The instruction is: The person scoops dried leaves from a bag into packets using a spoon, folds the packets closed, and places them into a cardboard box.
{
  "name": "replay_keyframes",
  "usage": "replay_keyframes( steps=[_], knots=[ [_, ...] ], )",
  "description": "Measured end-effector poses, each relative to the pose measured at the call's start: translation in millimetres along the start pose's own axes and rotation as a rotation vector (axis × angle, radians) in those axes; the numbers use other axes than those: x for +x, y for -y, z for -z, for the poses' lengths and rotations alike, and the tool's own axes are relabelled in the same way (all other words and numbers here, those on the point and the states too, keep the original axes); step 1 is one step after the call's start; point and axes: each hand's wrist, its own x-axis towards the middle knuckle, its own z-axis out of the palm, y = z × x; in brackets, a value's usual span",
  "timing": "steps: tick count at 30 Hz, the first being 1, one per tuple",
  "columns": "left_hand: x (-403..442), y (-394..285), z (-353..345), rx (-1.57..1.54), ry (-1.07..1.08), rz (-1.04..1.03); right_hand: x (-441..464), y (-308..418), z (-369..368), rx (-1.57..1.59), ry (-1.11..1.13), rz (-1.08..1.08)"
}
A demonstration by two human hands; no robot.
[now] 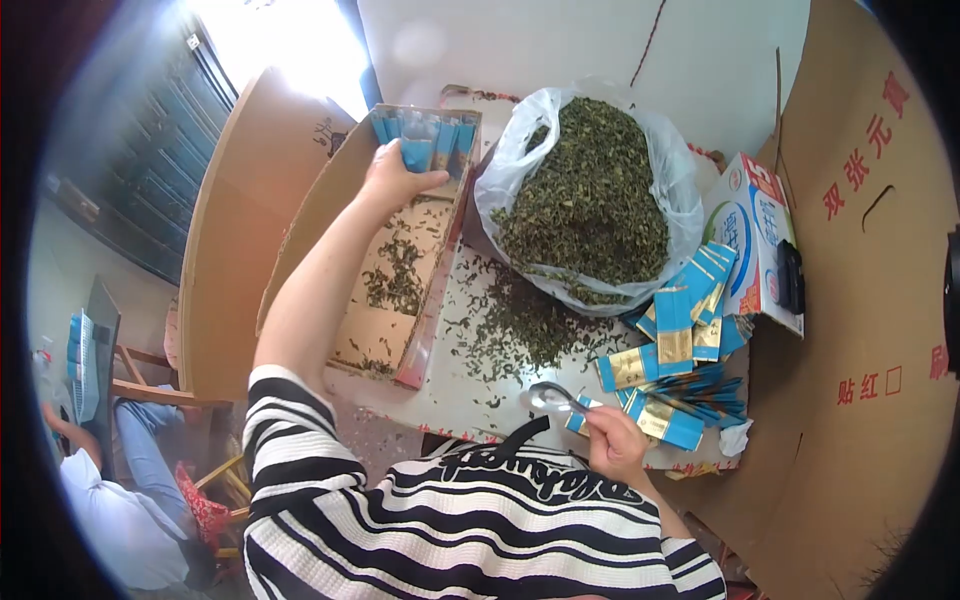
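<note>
My left hand point(392, 178) reaches into the far end of a long cardboard box point(358, 345). Its thumb and fingers are closed around a blue packet point(416, 156), beside a row of upright blue-and-gold packets point(462, 140). Near the table's front edge, my right hand point(614, 438) grips a metal spoon point(552, 398) by the handle. The spoon's bowl points left, and whether it holds any leaves is unclear. Just beyond my right hand lies a loose pile of flat blue-and-gold packets point(674, 340). Dried green leaves point(590, 190) fill an open clear plastic bag point(682, 190).
Loose leaves point(530, 325) are scattered over the white table point(470, 395) and inside the box. A printed carton point(750, 235) stands right of the bag. Large cardboard sheets point(840, 300) wall the right side. Another person point(130, 500) sits at lower left.
</note>
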Motion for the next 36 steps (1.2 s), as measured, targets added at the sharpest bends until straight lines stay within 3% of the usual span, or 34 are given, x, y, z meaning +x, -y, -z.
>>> replay_keyframes(
  steps=[5,11,18,21,23,30,36],
  knots=[
    [54.0,37.4,-39.2,0.031,0.003,0.062,-3.8,1.5,-5.0,0.029,-0.004,-0.122],
    [67.7,26.3,-63.1,0.135,0.075,0.15,-5.8,-1.5,-8.7,0.036,0.009,-0.223],
    [58.4,20.7,-70.5,0.178,-0.017,0.121,-1.8,0.0,-13.2,0.03,0.033,-0.244],
    [66.4,35.7,-68.4,0.193,0.019,-0.054,0.9,1.4,-13.4,0.009,0.052,-0.26],
    [68.3,38.0,-72.5,0.189,0.001,-0.037,3.9,1.1,-14.8,-0.017,0.039,-0.176],
    [67.8,35.1,-84.3,0.177,-0.127,-0.033,2.8,1.4,-14.8,-0.001,0.012,-0.183],
    [60.1,21.4,-72.2,0.249,-0.082,-0.021,-2.8,-1.2,-12.4,0.027,-0.007,-0.289]
  ],
)
